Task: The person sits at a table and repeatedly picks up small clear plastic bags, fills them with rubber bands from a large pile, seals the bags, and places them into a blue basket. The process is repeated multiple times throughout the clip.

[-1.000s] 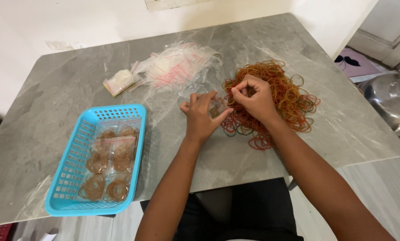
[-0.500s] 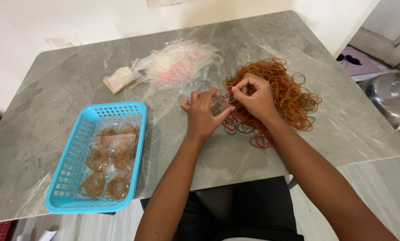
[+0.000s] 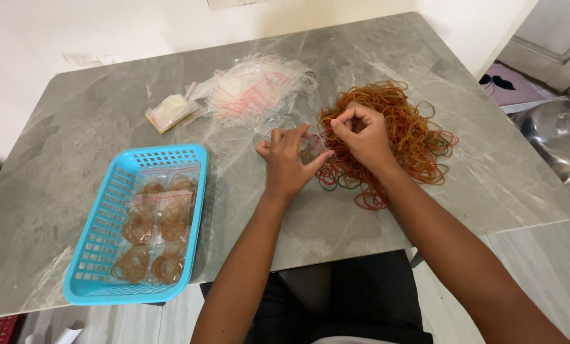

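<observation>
A small clear plastic bag (image 3: 311,148) is held open by the left hand (image 3: 287,161), while rubber bands are pinched in the right hand (image 3: 360,135) over the rubber band pile (image 3: 412,137). Filled bags are seen in the blue basket (image 3: 100,242) on the grey marble table (image 3: 94,121), near a heap of empty bags (image 3: 250,89).
</observation>
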